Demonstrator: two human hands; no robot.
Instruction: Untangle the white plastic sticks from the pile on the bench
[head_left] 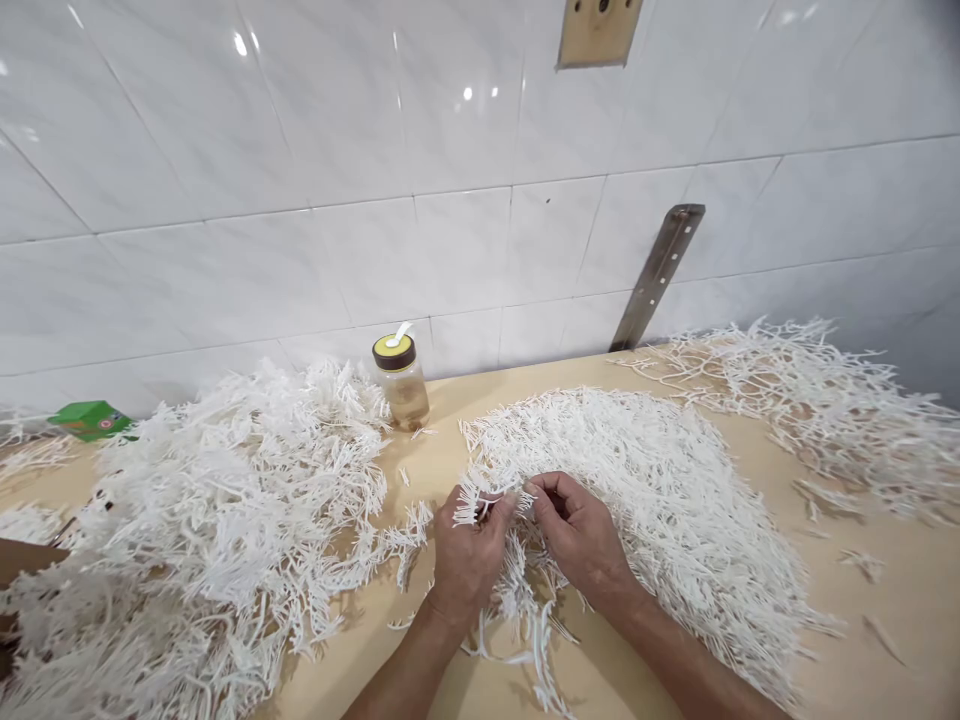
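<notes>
Left hand [470, 555]: fingers curled, grasping a white strip [466, 503] whose comb-like teeth stand out over the index finger; thumb and forefinger meet toward the right. Right hand [581, 540]: thumb and forefinger pinched on a small white fringe [527, 498], tips just beside those of the left. Cannot tell whether strip and fringe are one piece or two; the fingers hide the join. Both are held in front of the near left edge of the middle pile.

Below and between the hands: loose strands [536, 640] hang or lie toward the near side, some long and curved.

Middle pile [660, 490]: white, dense, spread in a broad mound behind and to the right of the right hand; the right forearm crosses in front of its near part.

Left pile [247, 490]: white, fluffier, taller, well left of the left hand. Right pile [847, 420]: longer, looser strands, near the wall.

Table [885, 610]: pale tan, with stray bits.

Jar [403, 390]: clear, upright, beside the left pile; yellow lid with dark rim, white piece sticking up from it. Green box [91, 420] behind the left pile.

Metal strip [658, 280] leans against the tiled wall [450, 130]; tan plate [600, 30] higher up.
</notes>
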